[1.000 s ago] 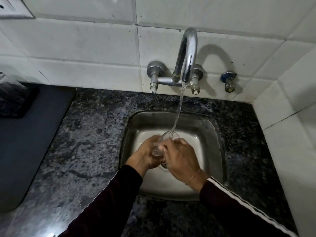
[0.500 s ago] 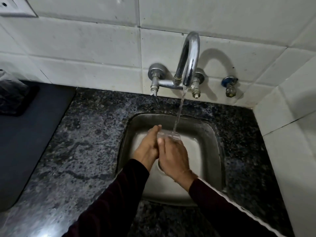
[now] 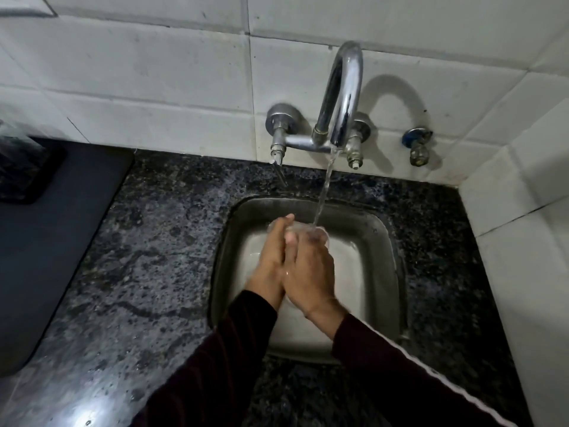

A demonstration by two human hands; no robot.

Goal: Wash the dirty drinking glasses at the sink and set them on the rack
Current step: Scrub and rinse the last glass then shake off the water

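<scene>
Head view: sink [image 3: 381, 272] basin is walled on all four sides, with open room right of the hands. Faucet [image 3: 340, 97] stream lands on the glass [image 3: 311, 232]. Clear glass is mostly hidden, blurred, hard to outline. Left hand [image 3: 272, 257] lies flat-fingered against its left side; right hand [image 3: 311, 266] curls over it, gripping. Glass sits between both hands at their fingertips, above the basin.

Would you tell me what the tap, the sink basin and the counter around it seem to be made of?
Tap: chromed metal, mirror-bright highlights.
Sink basin: likely stainless steel, dull grey brushed sheen.
Counter: looks like polished dark granite, speckled with a glossy reflection.
</scene>
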